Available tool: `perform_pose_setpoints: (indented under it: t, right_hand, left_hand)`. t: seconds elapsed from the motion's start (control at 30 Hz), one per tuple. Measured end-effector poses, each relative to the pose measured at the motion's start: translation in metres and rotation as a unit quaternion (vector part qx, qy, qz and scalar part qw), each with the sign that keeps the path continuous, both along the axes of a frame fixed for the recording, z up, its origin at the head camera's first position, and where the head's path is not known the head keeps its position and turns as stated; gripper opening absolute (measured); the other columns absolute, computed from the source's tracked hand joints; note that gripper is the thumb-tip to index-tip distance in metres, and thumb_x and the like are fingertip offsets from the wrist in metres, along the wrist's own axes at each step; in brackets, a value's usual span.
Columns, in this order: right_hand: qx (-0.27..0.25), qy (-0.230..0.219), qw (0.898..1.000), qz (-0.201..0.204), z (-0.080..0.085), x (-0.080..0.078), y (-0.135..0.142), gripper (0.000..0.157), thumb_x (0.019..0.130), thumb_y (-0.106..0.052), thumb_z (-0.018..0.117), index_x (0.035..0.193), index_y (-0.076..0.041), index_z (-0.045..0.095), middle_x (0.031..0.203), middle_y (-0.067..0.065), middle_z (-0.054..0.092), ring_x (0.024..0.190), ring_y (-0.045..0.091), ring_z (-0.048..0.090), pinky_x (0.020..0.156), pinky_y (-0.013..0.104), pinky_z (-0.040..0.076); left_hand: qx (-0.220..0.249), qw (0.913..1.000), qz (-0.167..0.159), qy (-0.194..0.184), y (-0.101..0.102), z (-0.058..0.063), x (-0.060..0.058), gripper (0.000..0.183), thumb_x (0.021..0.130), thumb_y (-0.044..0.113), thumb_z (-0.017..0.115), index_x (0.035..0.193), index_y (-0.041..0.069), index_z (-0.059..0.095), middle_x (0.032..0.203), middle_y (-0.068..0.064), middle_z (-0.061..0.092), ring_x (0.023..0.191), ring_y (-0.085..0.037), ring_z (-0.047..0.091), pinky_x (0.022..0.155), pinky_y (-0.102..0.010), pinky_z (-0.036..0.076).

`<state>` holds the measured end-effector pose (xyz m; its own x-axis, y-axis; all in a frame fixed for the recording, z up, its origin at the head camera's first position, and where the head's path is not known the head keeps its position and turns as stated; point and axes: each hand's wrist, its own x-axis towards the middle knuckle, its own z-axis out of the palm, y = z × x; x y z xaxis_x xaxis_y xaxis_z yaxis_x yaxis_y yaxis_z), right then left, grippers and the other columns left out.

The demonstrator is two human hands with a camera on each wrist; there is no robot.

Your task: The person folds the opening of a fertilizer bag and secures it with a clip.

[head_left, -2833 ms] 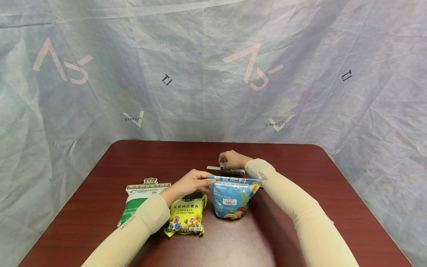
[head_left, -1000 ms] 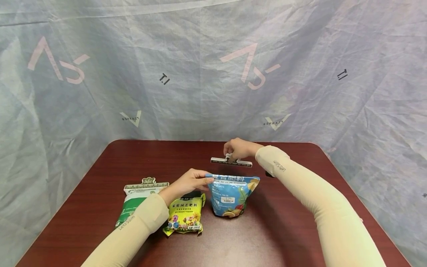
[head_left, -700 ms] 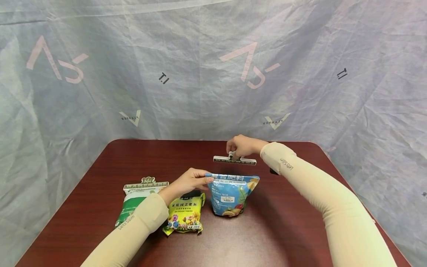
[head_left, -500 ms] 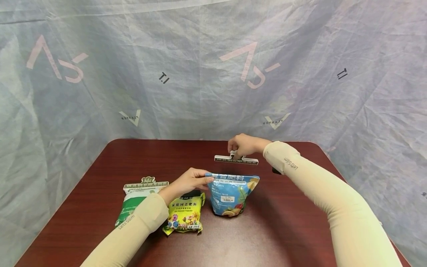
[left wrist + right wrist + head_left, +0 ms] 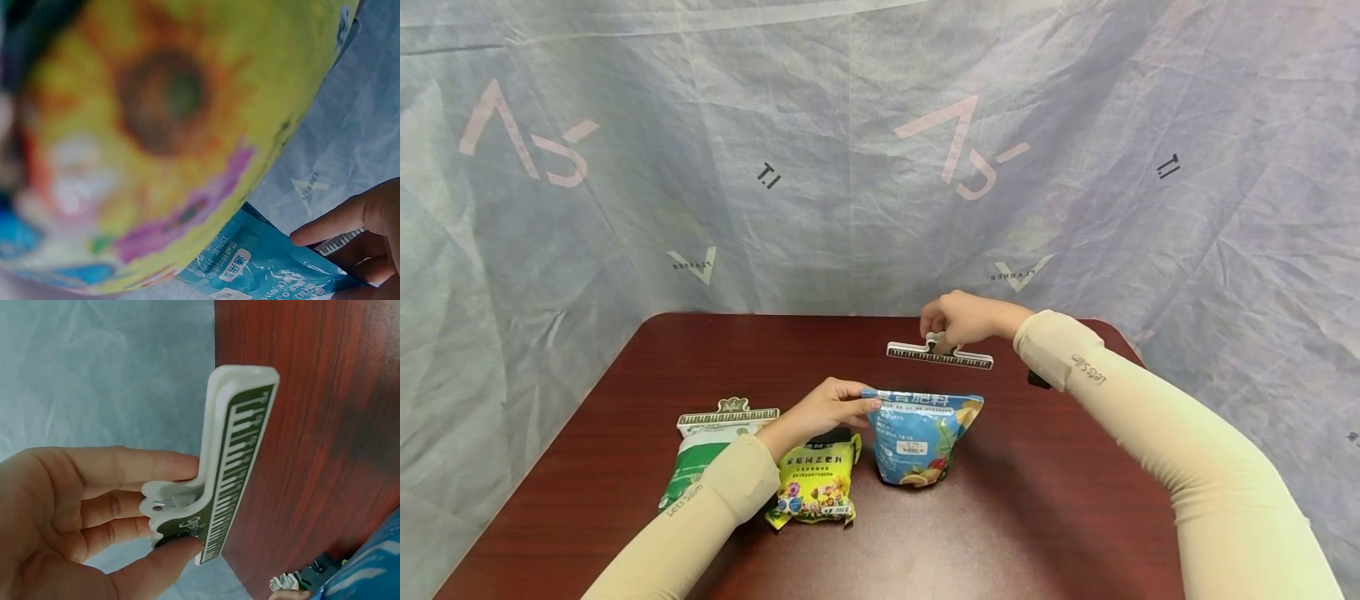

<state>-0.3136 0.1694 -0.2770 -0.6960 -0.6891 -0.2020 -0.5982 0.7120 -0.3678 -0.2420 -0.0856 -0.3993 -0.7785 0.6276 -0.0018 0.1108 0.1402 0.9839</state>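
My left hand (image 5: 831, 408) pinches the top left corner of a blue fertilizer bag (image 5: 917, 442), which stands on the table with its upper edge drawn flat. Behind and above that bag, my right hand (image 5: 966, 318) holds a long white clip (image 5: 940, 356) by its handle. The right wrist view shows thumb and fingers on the handle of the clip (image 5: 234, 462), whose long bar bears a dark piano-key print. Close in front of the left wrist camera, a yellow bag (image 5: 169, 112) fills much of the view.
A yellow flowered fertilizer bag (image 5: 816, 479) lies beside the blue one. Left of it, a green and white bag (image 5: 707, 450) carries a similar clip (image 5: 730, 412) along its top, partly behind my left sleeve. The dark red table (image 5: 1075, 533) ends at a grey cloth backdrop (image 5: 850, 167).
My right hand has lifted the clip from behind the blue bag and carried it up, back and to the right. My left hand has kept its pinch on the bag's corner.
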Motion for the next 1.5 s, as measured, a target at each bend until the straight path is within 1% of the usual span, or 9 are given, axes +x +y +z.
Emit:
perform_pose_setpoints:
  t: [0.13,0.3,0.4,0.5,0.73,1.0,1.2,1.37,1.5]
  right_hand:
    - [-0.005,0.002,1.000,-0.006,0.008,0.005,0.001,0.026,0.075,-0.013,0.073,0.100,-0.014,0.064,0.095,0.004,0.065,0.065,0.010,0.061,0.065,0.027,0.051]
    - [-0.011,0.001,1.000,-0.011,0.018,0.012,0.000,0.026,0.075,-0.013,0.073,0.099,-0.014,0.065,0.100,0.007,0.065,0.074,0.012,0.063,0.067,0.027,0.052]
    - [-0.011,0.008,1.000,-0.008,0.022,0.015,-0.001,0.025,0.074,-0.014,0.074,0.098,-0.015,0.066,0.099,0.006,0.065,0.080,0.013,0.063,0.069,0.028,0.052]
    - [-0.014,0.012,1.000,-0.003,0.026,0.018,-0.003,0.026,0.074,-0.014,0.075,0.098,-0.015,0.066,0.097,0.005,0.066,0.082,0.014,0.063,0.072,0.029,0.051]
    - [-0.019,0.005,1.000,0.007,0.033,0.026,-0.009,0.028,0.073,-0.014,0.076,0.100,-0.014,0.067,0.095,0.002,0.067,0.077,0.011,0.063,0.074,0.031,0.051]
    - [-0.036,0.028,0.999,0.013,0.037,0.031,-0.011,0.024,0.071,-0.015,0.078,0.095,-0.015,0.070,0.089,-0.001,0.068,0.076,0.010,0.064,0.072,0.029,0.052]
    - [-0.036,0.019,0.999,0.012,0.041,0.040,-0.013,0.022,0.071,-0.014,0.078,0.092,-0.015,0.071,0.084,-0.004,0.069,0.075,0.009,0.065,0.068,0.027,0.053]
    - [-0.043,0.020,0.998,0.035,0.042,0.050,-0.018,0.021,0.072,-0.013,0.078,0.092,-0.014,0.072,0.081,-0.005,0.069,0.071,0.005,0.064,0.065,0.025,0.052]
    - [-0.050,0.027,0.997,0.057,0.041,0.056,-0.021,0.021,0.072,-0.012,0.078,0.091,-0.012,0.072,0.080,-0.005,0.069,0.067,0.004,0.064,0.064,0.024,0.052]
  left_hand:
    - [0.005,1.0000,-0.003,0.002,0.000,0.001,0.001,0.032,0.088,0.029,0.061,0.106,0.002,0.066,0.087,-0.008,0.062,0.091,-0.022,0.064,0.080,-0.045,0.050]
    - [0.008,0.9999,-0.005,0.005,-0.001,0.000,0.002,0.032,0.088,0.027,0.062,0.106,0.001,0.066,0.085,-0.008,0.061,0.090,-0.022,0.064,0.081,-0.048,0.049]
    - [0.008,0.9999,-0.007,0.007,-0.001,0.001,0.003,0.032,0.088,0.027,0.061,0.106,0.001,0.066,0.086,-0.008,0.062,0.089,-0.022,0.064,0.081,-0.048,0.049]
    - [0.007,0.9999,-0.006,0.010,-0.001,0.002,0.003,0.033,0.089,0.028,0.061,0.107,0.001,0.065,0.087,-0.007,0.062,0.089,-0.022,0.064,0.081,-0.047,0.049]
    - [0.010,0.9999,-0.007,0.008,-0.001,0.001,0.002,0.032,0.089,0.026,0.061,0.107,0.001,0.065,0.088,-0.007,0.062,0.088,-0.021,0.064,0.080,-0.047,0.049]
    - [0.008,1.0000,-0.003,0.004,0.000,-0.001,0.001,0.033,0.088,0.027,0.062,0.108,0.001,0.065,0.091,-0.008,0.063,0.091,-0.022,0.064,0.080,-0.046,0.049]
    - [0.009,1.0000,-0.003,0.002,0.000,-0.002,0.000,0.031,0.087,0.028,0.063,0.103,0.002,0.066,0.088,-0.007,0.062,0.090,-0.022,0.064,0.081,-0.046,0.049]
    - [0.010,0.9999,-0.002,0.003,0.001,-0.001,0.001,0.028,0.088,0.027,0.062,0.101,0.002,0.067,0.086,-0.008,0.062,0.090,-0.023,0.064,0.081,-0.047,0.049]
    - [0.012,0.9999,-0.001,0.000,0.001,-0.001,0.002,0.024,0.089,0.025,0.061,0.095,0.002,0.066,0.084,-0.012,0.060,0.089,-0.023,0.064,0.081,-0.047,0.049]
